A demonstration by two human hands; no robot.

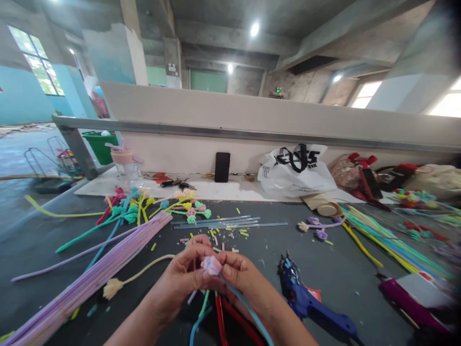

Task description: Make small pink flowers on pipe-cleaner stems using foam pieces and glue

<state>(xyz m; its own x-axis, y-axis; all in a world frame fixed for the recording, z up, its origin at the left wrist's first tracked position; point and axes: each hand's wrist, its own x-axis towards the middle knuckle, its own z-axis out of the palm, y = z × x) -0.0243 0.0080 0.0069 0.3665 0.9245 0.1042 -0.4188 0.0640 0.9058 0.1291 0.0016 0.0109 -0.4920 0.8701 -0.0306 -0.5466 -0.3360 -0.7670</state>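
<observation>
Close to the table's near edge, both hands meet around a small pale pink flower (211, 265), apparently of fuzzy pipe cleaner. My left hand (190, 269) pinches its left side between thumb and fingers. On the other side, my right hand (240, 274) has its fingertips closed at the flower's base. A blue stem (245, 300) runs down from there past the right palm. Below the hands lie red strips (220, 319) and a green stem (204, 303). A cream flower (113, 288) on a bent stem rests left of my left wrist.
A blue glue gun (309, 302) lies at right, clear glue sticks (230, 222) ahead. Pink and purple pipe cleaners (118, 259) spread at left, green and blue ones (392, 245) at right. A phone (222, 167), a cup (126, 166) and a white bag (295, 173) stand behind.
</observation>
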